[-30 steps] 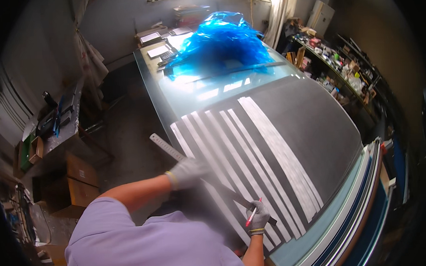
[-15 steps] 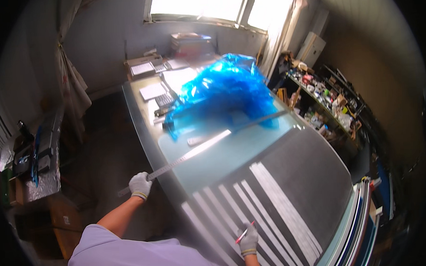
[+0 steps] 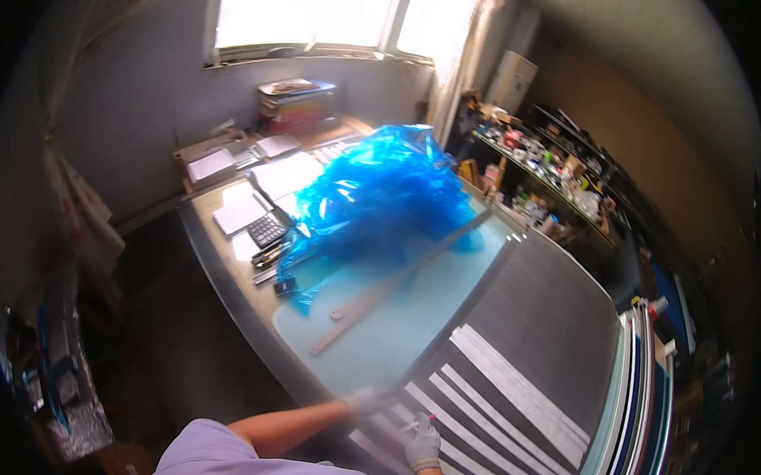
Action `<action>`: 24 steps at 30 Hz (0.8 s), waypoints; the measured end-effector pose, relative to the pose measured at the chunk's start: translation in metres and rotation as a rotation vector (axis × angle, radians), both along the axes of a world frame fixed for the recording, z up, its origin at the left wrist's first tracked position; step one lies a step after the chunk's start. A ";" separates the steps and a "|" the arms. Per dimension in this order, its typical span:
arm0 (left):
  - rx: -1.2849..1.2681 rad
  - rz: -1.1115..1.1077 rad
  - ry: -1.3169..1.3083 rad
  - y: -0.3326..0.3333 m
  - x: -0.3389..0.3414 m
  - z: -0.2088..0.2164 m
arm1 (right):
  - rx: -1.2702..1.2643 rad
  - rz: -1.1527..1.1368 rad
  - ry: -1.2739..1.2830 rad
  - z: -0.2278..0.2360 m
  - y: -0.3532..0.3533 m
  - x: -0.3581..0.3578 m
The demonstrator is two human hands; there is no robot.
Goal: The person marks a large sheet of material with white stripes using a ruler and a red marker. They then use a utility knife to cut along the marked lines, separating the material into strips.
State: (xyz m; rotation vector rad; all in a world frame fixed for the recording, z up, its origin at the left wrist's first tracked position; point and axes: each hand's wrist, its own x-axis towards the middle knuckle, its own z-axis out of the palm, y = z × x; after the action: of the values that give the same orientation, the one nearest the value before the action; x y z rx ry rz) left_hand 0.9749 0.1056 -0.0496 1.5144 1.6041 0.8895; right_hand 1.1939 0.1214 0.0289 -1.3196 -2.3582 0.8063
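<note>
My right hand (image 3: 422, 448), in a grey-white work glove, is closed around a slim red-and-white pen (image 3: 431, 418) above the pale strips. My left hand (image 3: 369, 399), gloved too, reaches over the near-left ends of the strips; motion smears its fingers. Several long white strips (image 3: 482, 424) lie side by side on a dark grey mat (image 3: 541, 307). A metal ruler (image 3: 338, 328) rests on the pale blue-green tabletop (image 3: 385, 331) beyond my hands, its far part running toward the crumpled blue plastic film (image 3: 379, 195).
A calculator (image 3: 267, 230), papers and small tools lie along the table's left side. A stack of folders (image 3: 297, 105) stands at the back. Cluttered shelves (image 3: 547, 171) line the right. Long coloured panels (image 3: 629, 396) stand by the table's right edge; a foil-covered bench (image 3: 82, 412) is at left.
My left hand has let go of the ruler, which now lies on the table, and moved right to the strips. My right hand still holds the pen. The head view has shifted.
</note>
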 end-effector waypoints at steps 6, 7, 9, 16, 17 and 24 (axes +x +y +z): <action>-0.211 -0.084 0.117 -0.018 0.046 0.003 | 0.287 0.196 -0.172 -0.091 0.016 -0.014; -0.245 -0.003 0.086 -0.022 0.034 -0.009 | 0.209 0.196 -0.112 -0.063 0.019 -0.030; -0.187 0.078 0.093 -0.037 0.009 -0.002 | -0.019 0.296 -0.020 -0.004 0.020 -0.035; -0.115 0.306 -0.406 -0.040 -0.054 -0.044 | 0.072 1.144 -0.575 0.137 0.039 -0.099; -0.085 0.299 -0.417 -0.039 -0.048 -0.056 | 0.095 1.206 -0.570 0.143 0.040 -0.114; -0.124 0.287 -0.582 -0.044 -0.040 -0.039 | 0.304 1.221 -0.407 0.163 0.020 -0.180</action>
State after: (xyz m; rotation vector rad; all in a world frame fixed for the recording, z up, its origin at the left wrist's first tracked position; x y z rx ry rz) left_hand 0.9347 0.0612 -0.0884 0.8374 1.4156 1.2275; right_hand 1.0143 0.1415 0.1919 0.2488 -3.3616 0.3743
